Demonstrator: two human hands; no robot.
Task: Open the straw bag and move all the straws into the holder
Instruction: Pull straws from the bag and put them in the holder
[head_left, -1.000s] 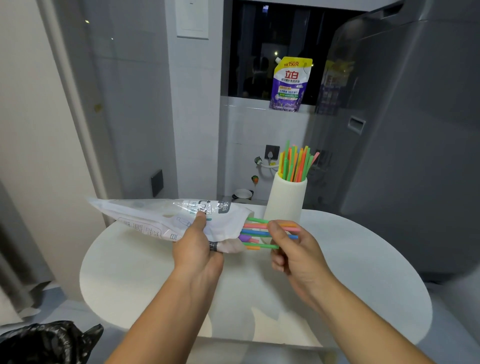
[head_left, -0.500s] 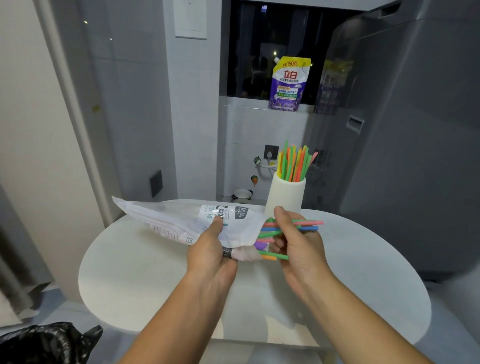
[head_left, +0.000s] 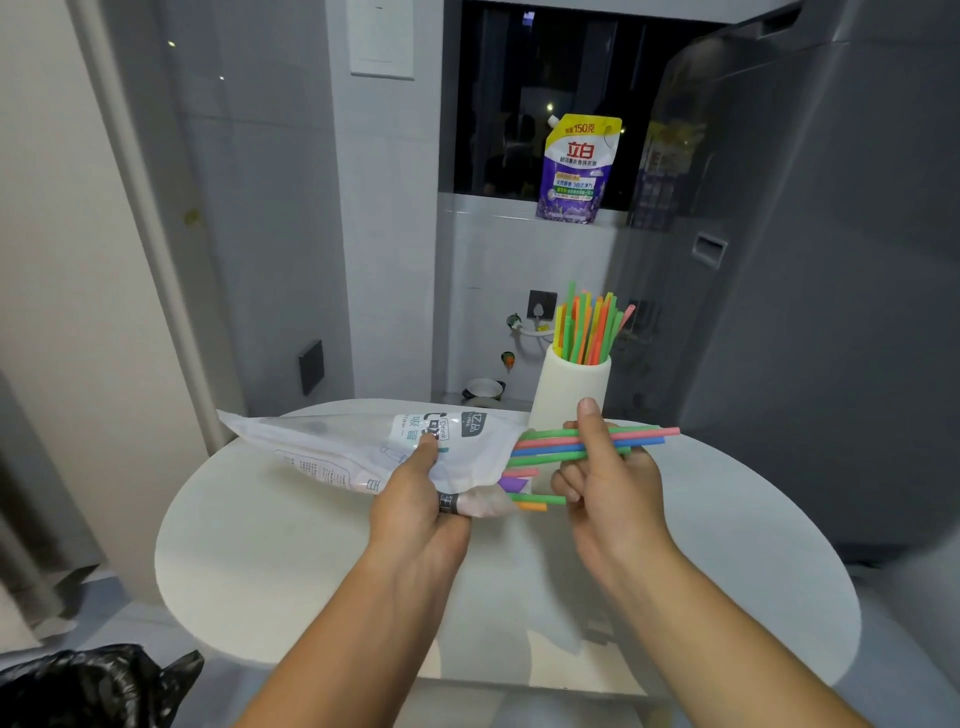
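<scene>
My left hand (head_left: 415, 499) grips the white printed straw bag (head_left: 363, 447), held level above the round white table (head_left: 291, 561) with its open mouth toward the right. My right hand (head_left: 605, 478) pinches a bundle of several coloured straws (head_left: 644, 437) lying sideways, partly drawn out of the bag. A few more straw ends (head_left: 530, 501) poke from the bag's mouth below them. Behind my right hand stands the white cylindrical holder (head_left: 569, 387), upright at the table's far edge, with several straws (head_left: 589, 327) standing in it.
A purple and yellow detergent pouch (head_left: 576, 169) sits on the window ledge behind. A large grey appliance (head_left: 810, 291) fills the right side. A black plastic bag (head_left: 88, 686) lies on the floor at the lower left.
My right hand has pulled the straw bundle farther right out of the bag. Both hands and the bag have shifted a little to the right.
</scene>
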